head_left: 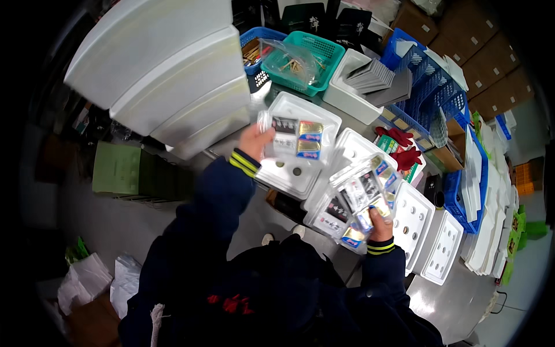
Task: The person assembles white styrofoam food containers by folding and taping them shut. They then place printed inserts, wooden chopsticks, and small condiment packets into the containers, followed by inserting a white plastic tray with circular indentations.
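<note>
My left hand (255,142) is closed on the edge of a clear plastic pack (286,137) holding black, white and gold-and-blue packets. That pack is above a white foam box (289,176) with round holes. My right hand (381,226) grips the near right side of several similar clear packs (354,199), fanned over one another. These lie over or just above another white foam box (354,149); contact cannot be told from here. The packs hide much of that box, and glare blurs their edges.
Tall stacked white foam boxes (179,69) stand at the left. Beyond my hands are a teal basket (317,87), a blue basket (254,36) and a white container of grey cards (355,104). Red gloves (406,157) and holed foam boxes (445,246) are to the right.
</note>
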The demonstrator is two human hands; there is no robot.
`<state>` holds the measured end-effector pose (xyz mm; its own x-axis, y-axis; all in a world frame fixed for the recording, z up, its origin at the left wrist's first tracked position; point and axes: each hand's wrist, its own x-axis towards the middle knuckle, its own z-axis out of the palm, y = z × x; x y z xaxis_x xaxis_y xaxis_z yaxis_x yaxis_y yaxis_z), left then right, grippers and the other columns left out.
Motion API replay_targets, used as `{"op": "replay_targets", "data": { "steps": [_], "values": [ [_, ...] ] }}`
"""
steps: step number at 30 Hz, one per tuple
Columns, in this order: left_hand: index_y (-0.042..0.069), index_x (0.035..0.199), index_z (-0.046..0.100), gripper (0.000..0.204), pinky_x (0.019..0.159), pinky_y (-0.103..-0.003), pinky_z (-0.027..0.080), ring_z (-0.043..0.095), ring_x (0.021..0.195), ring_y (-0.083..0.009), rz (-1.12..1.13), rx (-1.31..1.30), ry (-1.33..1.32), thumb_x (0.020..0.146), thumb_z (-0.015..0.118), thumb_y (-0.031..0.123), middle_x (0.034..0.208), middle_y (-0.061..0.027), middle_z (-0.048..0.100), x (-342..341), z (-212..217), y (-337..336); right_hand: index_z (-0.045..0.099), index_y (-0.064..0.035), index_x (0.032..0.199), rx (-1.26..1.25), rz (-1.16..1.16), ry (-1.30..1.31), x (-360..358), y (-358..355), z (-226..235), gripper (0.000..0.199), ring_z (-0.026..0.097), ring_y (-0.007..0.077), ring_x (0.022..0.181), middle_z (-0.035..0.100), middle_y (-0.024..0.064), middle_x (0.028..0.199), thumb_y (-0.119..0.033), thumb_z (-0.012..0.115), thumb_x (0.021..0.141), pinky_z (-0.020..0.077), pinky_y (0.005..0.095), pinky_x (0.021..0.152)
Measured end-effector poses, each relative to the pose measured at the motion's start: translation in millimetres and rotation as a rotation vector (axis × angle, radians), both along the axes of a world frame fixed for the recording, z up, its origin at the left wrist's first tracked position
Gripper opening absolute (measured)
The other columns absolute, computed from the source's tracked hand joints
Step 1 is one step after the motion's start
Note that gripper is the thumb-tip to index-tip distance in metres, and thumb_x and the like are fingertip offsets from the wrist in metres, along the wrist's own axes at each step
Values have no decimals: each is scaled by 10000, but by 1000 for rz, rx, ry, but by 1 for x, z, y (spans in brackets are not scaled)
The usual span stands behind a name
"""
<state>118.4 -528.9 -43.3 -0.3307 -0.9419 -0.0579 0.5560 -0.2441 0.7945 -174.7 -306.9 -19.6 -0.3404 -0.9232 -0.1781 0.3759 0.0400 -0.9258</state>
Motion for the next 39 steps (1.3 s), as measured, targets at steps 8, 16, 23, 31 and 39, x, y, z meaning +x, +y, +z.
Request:
{"op": "replay_targets", "data": {
  "steps": [8,16,23,31,39],
  "values": [
    [0,1180,479,453,924,-385,363,449,1078,-369,388,-914,-1354,791,612,189,1170,-211,482,-56,-45,-90,486,-12,1195,-57,-110,-87,-100,5,-16,440,565,146,922,587,54,1028,-108,626,790,443,280,815],
    [116,1222,496,495,945,-552,291,314,1232,-364,75,-1063,-1821,794,603,341,1343,-147,353,-124,-28,-29,601,-11,1031,40,95,107,-114,-21,-7,262,575,120,860,622,35,947,-44,643,774,443,260,778],
    [7,724,549,251,525,-293,413,480,535,-154,-486,-449,-932,778,654,229,598,-78,530,-193,21,45,609,-5,1023,42,153,-2,-98,-30,-6,278,576,119,879,631,50,952,-51,682,759,448,263,799],
    [28,633,468,275,504,-208,334,377,563,-39,-350,-170,-524,853,567,161,574,33,421,-186,13,3,626,19,916,137,54,-95,-112,21,-35,138,590,126,830,631,70,900,-16,637,782,472,246,765],
    [52,635,464,270,407,-254,470,480,465,-86,-214,-64,-545,858,548,178,580,-13,487,-198,-18,-27,626,8,913,253,0,-140,-116,78,-29,132,576,113,826,626,56,909,-9,638,783,466,238,772]
  ]
}}
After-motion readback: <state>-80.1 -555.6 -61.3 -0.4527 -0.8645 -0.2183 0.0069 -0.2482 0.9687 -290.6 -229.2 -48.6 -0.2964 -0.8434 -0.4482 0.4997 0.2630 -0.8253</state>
